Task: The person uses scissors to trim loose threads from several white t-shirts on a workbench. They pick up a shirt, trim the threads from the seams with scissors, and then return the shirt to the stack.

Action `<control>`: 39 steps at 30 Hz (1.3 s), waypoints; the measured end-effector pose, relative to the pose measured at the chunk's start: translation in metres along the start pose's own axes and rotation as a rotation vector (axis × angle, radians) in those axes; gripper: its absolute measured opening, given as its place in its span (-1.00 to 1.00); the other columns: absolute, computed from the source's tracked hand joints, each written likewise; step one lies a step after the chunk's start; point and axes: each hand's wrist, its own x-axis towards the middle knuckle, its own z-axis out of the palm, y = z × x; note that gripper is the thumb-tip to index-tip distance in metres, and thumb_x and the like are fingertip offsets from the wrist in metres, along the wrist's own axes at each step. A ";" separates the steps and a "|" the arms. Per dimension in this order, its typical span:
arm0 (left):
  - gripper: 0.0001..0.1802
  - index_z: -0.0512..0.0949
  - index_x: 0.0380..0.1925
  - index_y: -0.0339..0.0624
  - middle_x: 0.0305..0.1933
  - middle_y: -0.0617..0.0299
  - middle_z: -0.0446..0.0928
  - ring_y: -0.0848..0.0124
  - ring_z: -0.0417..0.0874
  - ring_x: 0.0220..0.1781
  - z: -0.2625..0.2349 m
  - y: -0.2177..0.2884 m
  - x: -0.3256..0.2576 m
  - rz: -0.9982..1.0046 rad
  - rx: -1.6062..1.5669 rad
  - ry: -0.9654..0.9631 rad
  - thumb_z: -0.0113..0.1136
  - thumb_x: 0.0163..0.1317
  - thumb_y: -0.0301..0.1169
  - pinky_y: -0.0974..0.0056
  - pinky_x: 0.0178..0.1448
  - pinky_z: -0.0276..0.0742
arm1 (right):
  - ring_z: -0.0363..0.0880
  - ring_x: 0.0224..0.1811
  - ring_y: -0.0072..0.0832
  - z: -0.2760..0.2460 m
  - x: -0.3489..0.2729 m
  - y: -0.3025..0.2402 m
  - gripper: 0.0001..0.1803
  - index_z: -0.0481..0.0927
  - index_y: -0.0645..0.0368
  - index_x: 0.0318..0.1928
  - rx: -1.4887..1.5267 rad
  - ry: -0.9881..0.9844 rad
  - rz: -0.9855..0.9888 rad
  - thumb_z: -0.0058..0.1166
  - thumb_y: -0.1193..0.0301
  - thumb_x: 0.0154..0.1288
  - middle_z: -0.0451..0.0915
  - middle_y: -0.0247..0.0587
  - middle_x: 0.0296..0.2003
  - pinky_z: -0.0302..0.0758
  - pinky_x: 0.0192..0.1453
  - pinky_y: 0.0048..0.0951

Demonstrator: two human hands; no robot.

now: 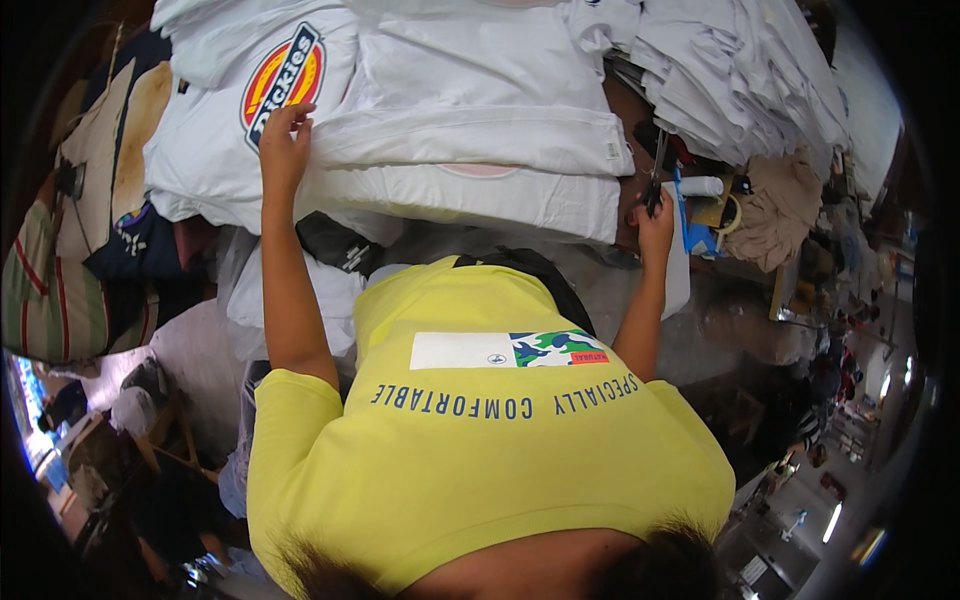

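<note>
My left hand (286, 150) rests on a white T-shirt (205, 165) with a round red, yellow and blue print, at the far left of the work surface. Its fingers are loosely bent and somewhat apart, their tips at the print's lower edge, with nothing visible in them. Over on the right, my right hand (656, 232) is closed around the dark handles of a pair of scissors (659, 165), whose blades point away from me. Between my hands lies a folded stack of white T-shirts (460, 140), its near edge facing me.
A large heap of white garments (735, 75) covers the far right. Near my right hand are a roll of tape (730, 213), a white cylinder (702, 187) and a crumpled beige cloth (775, 215). On the left, someone in striped clothing (55, 290) is beside dark and beige fabric.
</note>
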 end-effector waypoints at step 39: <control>-0.83 0.44 -0.44 -0.31 -0.45 0.19 0.49 0.39 0.49 -0.43 -0.078 0.161 -0.065 0.214 -1.027 -0.922 0.17 0.04 -0.43 0.34 -0.29 0.35 | 0.43 0.01 -0.40 0.147 -0.009 -0.132 -0.56 0.34 0.20 0.07 0.032 -0.551 -0.376 0.01 0.44 0.15 0.42 -0.06 0.02 0.34 0.07 -0.42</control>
